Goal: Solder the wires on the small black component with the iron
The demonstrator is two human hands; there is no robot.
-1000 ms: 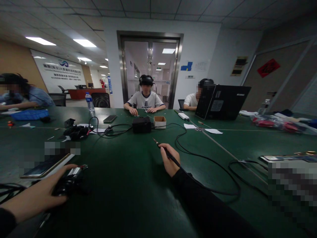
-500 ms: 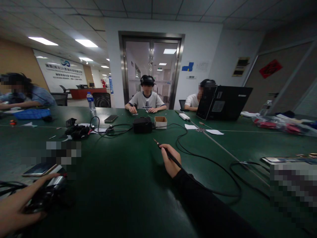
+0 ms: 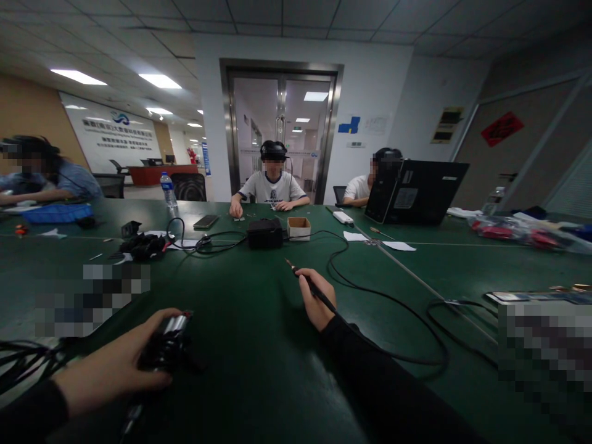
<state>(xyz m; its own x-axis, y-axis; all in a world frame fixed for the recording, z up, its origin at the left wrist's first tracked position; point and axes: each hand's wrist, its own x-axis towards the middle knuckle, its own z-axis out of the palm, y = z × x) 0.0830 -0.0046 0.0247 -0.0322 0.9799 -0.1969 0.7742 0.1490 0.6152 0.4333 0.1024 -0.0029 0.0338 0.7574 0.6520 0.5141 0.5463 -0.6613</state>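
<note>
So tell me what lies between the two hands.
The head view shows green tabletop between the left hand and the right hand, with the left hand's black-and-silver object jutting into that stretch.

The tabletop (image 3: 245, 370) is dark green — the pen-shaped tool (image 3: 325, 299) black, its tip (image 3: 289, 263) coppery — the device (image 3: 161, 350) black and silver, the tray (image 3: 53, 214) blue.

Ceiling light panels (image 3: 78, 77): glaring white, upper left
Green tabletop (image 3: 250, 308): dim — pale sheen low centre
Right hand (image 3: 317, 297): soft shadow alongside
Wall sign (image 3: 118, 132): lettering unsharp
Outer edges: wide-angle stretch — pixelated patches
</note>
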